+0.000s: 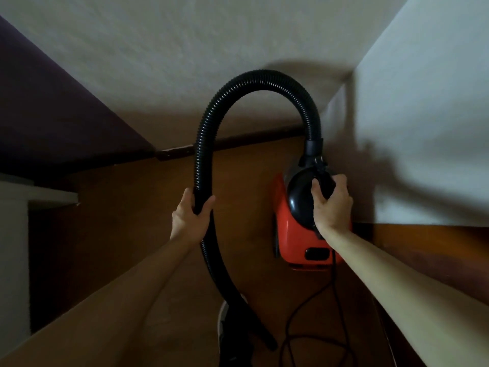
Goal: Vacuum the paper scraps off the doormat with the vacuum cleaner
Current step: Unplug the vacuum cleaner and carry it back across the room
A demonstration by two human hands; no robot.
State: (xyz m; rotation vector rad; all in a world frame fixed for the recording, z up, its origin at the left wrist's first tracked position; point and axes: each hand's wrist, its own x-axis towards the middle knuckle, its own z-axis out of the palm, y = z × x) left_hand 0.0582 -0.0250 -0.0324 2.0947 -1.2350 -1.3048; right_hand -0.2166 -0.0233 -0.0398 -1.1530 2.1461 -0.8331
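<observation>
Entry 1, left hand (189, 218): raised left of the vacuum cleaner (293, 234), back toward the camera, fingers (185, 200) and thumb curled round its hose (203, 144).
Entry 2, left forearm (111, 298): bare, extended from the lower left, wrist roughly straight.
Entry 3, right hand (334, 207): at the vacuum cleaner's top, fingers wrapped round its handle (326, 185).
Entry 4, right forearm (397, 271): bare, extended from the lower right, passing over the vacuum cleaner's right side.
Both hands are level and well apart.

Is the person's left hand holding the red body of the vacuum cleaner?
No, the left hand grips the black hose, while the right hand holds the red vacuum cleaner.
</observation>
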